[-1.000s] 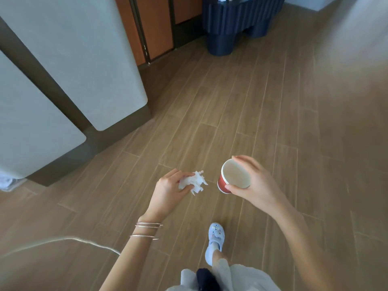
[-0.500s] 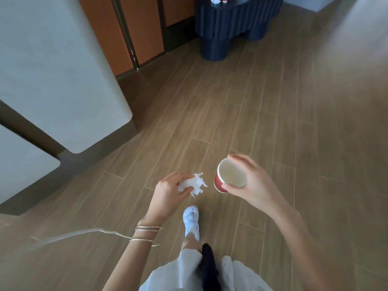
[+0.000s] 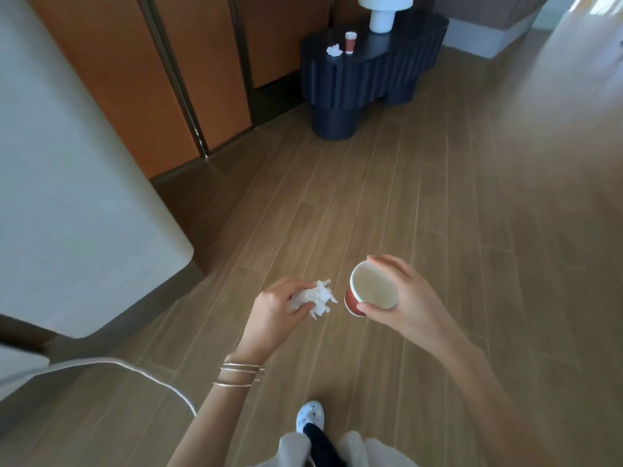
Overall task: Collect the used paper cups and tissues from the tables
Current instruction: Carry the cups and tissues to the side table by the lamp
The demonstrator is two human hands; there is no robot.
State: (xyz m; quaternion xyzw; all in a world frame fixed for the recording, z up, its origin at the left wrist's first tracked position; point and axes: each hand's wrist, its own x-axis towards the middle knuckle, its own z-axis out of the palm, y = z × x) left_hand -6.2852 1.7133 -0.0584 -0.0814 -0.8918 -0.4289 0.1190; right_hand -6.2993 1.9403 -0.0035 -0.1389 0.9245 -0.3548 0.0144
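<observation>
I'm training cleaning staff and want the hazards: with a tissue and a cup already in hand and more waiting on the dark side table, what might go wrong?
Both hands are busy: the left hand grips a tissue, the right hand holds a tilted red cup, so grabbing the second cup and crumpled tissue on the side table may cause a drop. Any dregs could spill; contents unclear. The white cable on the floor could cause a trip.

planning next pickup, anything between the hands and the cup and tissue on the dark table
Nothing visible: only bare wooden floor lies before the dark blue fluted side table holding the red paper cup and crumpled white tissue.
</observation>
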